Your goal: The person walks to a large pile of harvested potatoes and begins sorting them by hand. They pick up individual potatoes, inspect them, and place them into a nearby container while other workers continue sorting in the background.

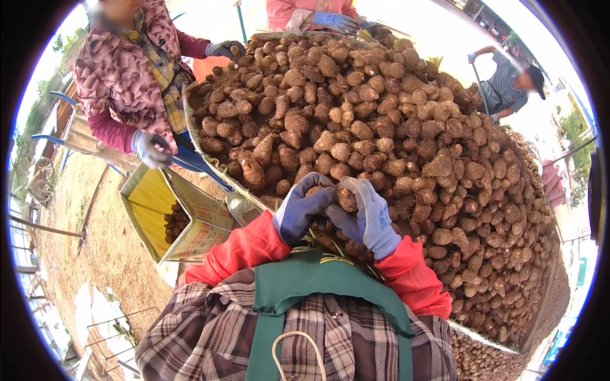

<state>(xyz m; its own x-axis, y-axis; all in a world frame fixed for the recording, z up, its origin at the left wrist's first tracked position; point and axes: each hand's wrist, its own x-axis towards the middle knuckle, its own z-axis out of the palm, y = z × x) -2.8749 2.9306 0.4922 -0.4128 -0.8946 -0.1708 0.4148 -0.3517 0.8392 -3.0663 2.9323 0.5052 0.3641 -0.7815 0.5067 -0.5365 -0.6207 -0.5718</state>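
Note:
Both my hands wear blue coated work gloves and meet in front of my chest, over the near edge of a heap of taro corms. My right hand is closed around a brown, rounded taro corm. In my left hand there is another corm, mostly covered by the thumb and fingers. The brown corms of the heap are rough and hairy, and several show pale cut spots.
At left stands an open sack with a yellow lining, with some corms inside. A co-worker in a patterned vest reaches to the heap's left edge. Another's gloved hand is at the far edge. A person with a long-handled tool bends at right.

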